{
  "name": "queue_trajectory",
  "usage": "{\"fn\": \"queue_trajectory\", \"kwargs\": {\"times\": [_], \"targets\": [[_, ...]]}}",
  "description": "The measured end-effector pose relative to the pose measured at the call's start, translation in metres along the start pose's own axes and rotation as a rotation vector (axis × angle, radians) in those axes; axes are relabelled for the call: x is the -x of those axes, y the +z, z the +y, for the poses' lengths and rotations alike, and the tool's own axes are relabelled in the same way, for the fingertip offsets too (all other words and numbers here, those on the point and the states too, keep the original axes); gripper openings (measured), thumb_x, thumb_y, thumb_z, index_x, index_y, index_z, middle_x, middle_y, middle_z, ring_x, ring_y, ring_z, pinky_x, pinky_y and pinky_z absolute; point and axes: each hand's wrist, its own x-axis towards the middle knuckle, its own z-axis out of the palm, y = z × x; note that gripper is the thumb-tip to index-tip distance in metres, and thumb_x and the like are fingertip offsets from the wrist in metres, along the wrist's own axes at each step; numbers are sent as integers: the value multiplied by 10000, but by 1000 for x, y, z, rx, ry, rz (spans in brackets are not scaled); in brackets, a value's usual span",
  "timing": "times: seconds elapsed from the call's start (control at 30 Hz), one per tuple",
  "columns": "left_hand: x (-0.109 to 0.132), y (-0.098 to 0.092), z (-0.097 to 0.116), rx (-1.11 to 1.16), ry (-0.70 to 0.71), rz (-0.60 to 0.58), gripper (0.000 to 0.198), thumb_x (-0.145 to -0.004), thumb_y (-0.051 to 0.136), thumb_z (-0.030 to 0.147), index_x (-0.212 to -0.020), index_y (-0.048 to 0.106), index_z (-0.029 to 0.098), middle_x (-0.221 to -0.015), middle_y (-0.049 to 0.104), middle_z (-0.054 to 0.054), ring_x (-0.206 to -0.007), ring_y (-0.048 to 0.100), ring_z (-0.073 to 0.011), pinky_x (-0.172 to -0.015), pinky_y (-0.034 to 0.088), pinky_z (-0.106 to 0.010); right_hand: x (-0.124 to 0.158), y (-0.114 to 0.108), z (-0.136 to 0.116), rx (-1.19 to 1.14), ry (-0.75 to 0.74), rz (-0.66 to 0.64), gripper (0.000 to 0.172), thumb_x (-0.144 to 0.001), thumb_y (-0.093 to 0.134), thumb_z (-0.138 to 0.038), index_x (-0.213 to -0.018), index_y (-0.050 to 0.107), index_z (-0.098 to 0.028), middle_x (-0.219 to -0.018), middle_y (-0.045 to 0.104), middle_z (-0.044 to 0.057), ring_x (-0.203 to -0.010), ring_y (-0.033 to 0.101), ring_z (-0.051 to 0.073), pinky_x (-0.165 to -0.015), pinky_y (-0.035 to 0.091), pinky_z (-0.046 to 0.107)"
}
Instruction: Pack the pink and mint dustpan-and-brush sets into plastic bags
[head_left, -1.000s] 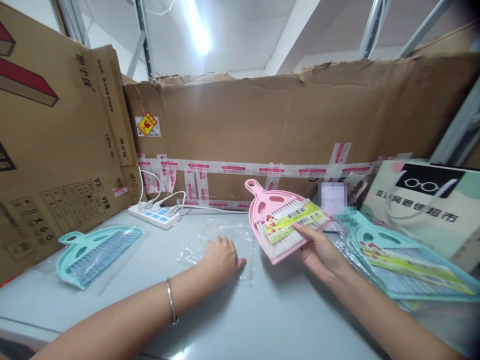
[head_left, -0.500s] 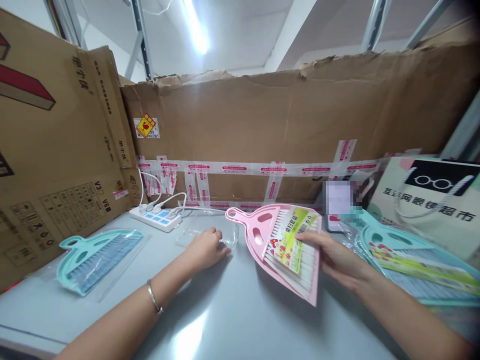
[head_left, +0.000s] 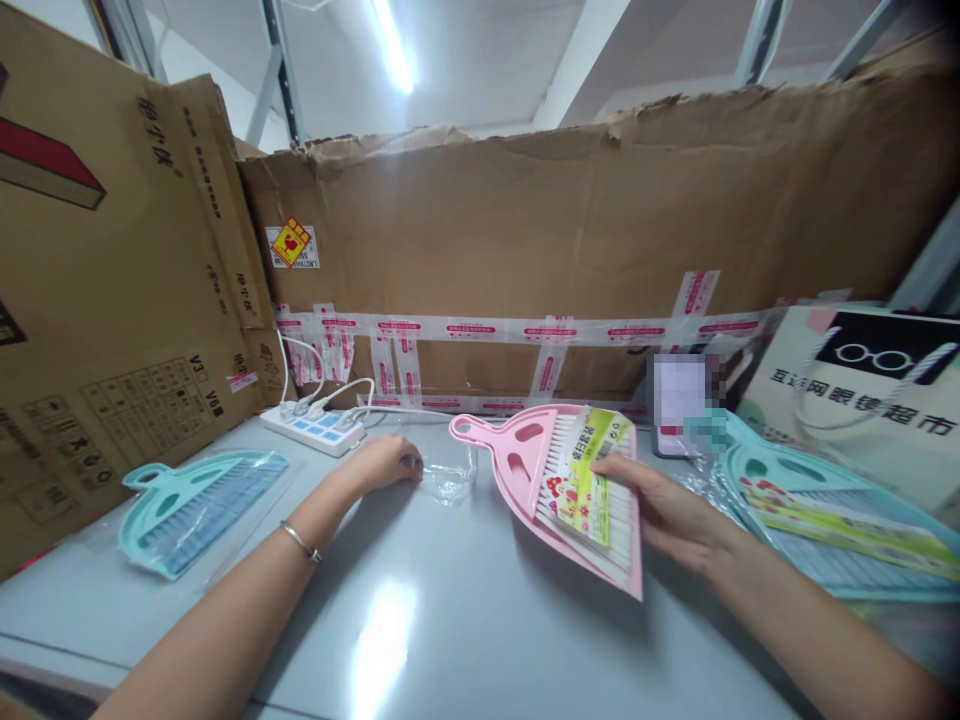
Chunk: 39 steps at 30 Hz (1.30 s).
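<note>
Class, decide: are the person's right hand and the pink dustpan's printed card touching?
Touching: the head view shows the right hand with its thumb tip overlapping the printed card.

Bare left forearm (head_left: 229,605) at eight o'clock, narrow, shiny silver-coloured bangle (head_left: 300,541) round its wrist, bare right forearm (head_left: 808,625) at four o'clock

Pretty bright shot tbh, with the ceiling tube light (head_left: 394,45) blown out, glare on the grey table (head_left: 487,630), soft shadow under the pink dustpan (head_left: 535,458), stretched edges and a dark top-right corner.
</note>
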Motion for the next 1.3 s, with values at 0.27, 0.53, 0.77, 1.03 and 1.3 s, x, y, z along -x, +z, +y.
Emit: {"fn": "queue_trajectory", "kwargs": {"times": [0.27, 0.53, 0.77, 1.03, 1.3], "targets": [[-2, 0, 6, 105, 11, 57, 214, -704, 495, 158, -733, 706, 173, -770, 699, -66, -713, 592, -175, -652, 386, -239, 4, 2, -5, -2, -20, 53, 460, -776, 506, -67, -1234, 470, -83, -851, 715, 112, -722, 688, 217, -789, 544, 361], [2, 5, 30, 311, -37, 12, 282, -692, 550, 381, -601, 642, 130, -498, 553, 13, -496, 484, -111, -462, 317, -196, 13, -4, -3, -11, 35, 69, 451, -787, 484, -72, -1237, 449, -70, -835, 715, 118, -731, 688, 223, -747, 561, 350], [7, 2, 56, 277, -100, 246, 191, -735, 494, 214, -717, 662, 125, -659, 638, -50, -621, 537, -156, -581, 358, -247, 18, -4, 14, 119, 72, 33, 497, -763, 549, -95, -1247, 437, -64, -838, 713, 128, -716, 688, 229, -656, 568, 328], [16, 2, 79, 223, 7, 383, 191, -789, 459, 153, -756, 647, 159, -755, 654, -46, -690, 560, -153, -642, 392, -251, 18, 12, 30, 131, -33, 25, 366, -719, 624, -151, -1081, 586, -112, -934, 702, 122, -822, 675, 240, -750, 546, 327], [24, 4, 104, 167, 71, 417, 247, -841, 406, 185, -765, 639, 155, -785, 616, -56, -711, 562, -153, -642, 409, -250, 25, 18, 38, 275, 12, -156, 350, -692, 665, -228, -1024, 615, -129, -932, 704, 108, -811, 673, 234, -778, 523, 360]]}}
